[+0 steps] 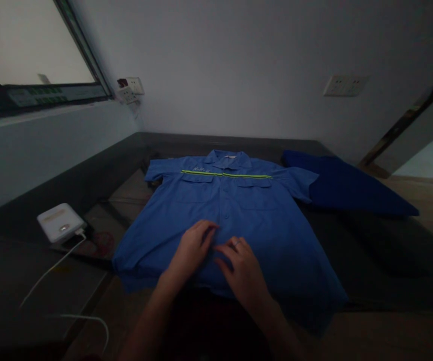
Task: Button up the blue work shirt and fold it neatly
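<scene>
A blue short-sleeved work shirt (231, 200) lies front side up, with its collar at the far end. A yellow-green stripe crosses its chest above two flap pockets. My left hand (194, 245) is closed at the front placket below a visible button (226, 216), with finger and thumb pinching the cloth. Close beside it on the right, my right hand (244, 265), with a ring on one finger, bends its fingers onto the same strip of cloth. The fingertips of both hands nearly meet. The dim picture hides the exact bit of placket between them.
A folded dark blue cloth (344, 183) lies beside the shirt's right sleeve on the dark surface (370, 245). To the left stands a white box-shaped device (60, 222) with a white cable (51, 268). Wall sockets (346, 85) and a window frame (58, 94) edge the space.
</scene>
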A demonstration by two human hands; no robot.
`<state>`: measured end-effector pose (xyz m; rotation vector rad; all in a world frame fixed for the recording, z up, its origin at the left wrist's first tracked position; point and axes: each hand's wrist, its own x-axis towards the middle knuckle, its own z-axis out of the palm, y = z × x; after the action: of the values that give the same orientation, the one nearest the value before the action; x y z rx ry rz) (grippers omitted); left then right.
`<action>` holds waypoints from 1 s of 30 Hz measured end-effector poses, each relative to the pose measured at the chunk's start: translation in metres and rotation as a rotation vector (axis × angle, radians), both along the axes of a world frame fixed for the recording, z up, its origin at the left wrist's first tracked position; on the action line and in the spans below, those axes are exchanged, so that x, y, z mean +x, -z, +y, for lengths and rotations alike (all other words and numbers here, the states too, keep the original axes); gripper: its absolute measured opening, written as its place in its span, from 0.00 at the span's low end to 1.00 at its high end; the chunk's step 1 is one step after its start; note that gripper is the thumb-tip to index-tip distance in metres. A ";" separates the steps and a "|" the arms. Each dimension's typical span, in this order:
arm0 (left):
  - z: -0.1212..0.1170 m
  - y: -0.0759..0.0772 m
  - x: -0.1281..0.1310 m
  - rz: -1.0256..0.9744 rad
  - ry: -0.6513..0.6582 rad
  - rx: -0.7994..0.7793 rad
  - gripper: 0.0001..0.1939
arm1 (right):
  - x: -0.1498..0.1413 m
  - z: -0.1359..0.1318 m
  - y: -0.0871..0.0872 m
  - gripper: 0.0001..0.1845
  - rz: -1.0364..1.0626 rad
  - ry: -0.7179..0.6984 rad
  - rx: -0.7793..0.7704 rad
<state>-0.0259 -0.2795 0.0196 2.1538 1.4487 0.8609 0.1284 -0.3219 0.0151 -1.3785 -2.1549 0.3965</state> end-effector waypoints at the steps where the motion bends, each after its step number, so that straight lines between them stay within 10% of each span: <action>1: -0.006 0.006 0.002 -0.020 -0.026 0.004 0.11 | -0.005 -0.001 0.001 0.08 -0.019 -0.018 -0.018; 7: -0.015 0.021 -0.015 0.063 -0.073 0.127 0.12 | 0.004 -0.001 0.000 0.08 0.015 -0.095 -0.082; 13: 0.050 0.000 -0.074 0.273 -0.037 0.143 0.13 | 0.068 0.026 -0.028 0.16 -0.034 -0.104 -0.024; 20: 0.187 0.009 -0.106 0.538 -0.240 0.054 0.19 | 0.137 0.164 -0.022 0.19 -0.327 0.068 -0.028; 30: 0.323 0.014 -0.123 0.528 -0.355 0.088 0.24 | 0.154 0.327 -0.020 0.18 -0.389 0.484 -0.115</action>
<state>-0.1489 0.0431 0.0053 2.3389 2.1328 0.4818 0.2825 0.0049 0.0349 -2.1171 -2.0054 0.0657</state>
